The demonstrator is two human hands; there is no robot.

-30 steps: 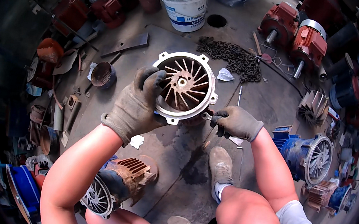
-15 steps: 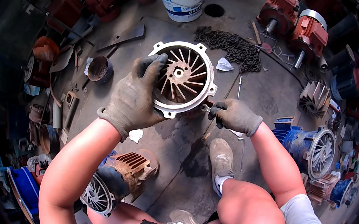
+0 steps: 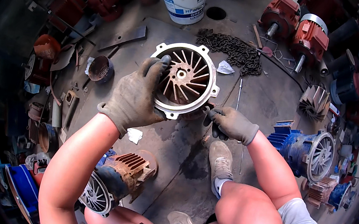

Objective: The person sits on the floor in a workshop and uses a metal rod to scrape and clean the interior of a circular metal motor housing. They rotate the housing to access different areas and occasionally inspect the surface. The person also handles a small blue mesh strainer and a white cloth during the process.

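One head-worn wide fisheye looks down at the floor (image 3: 170,145).

Round silver-rimmed metal housing with rusty blades (image 3: 181,74): left rim partly hidden behind grey-gloved left grip (image 3: 135,97). Beyond it, white plastic bucket (image 3: 181,2): top cut by upper edge.

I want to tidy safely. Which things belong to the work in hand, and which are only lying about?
Seemingly in use:
pale-rimmed housing, held by left hand
bladed wheel inside it
small metal piece in right hand

Apparently lying about:
white bucket
dark chain
white scrap
orange-red motor
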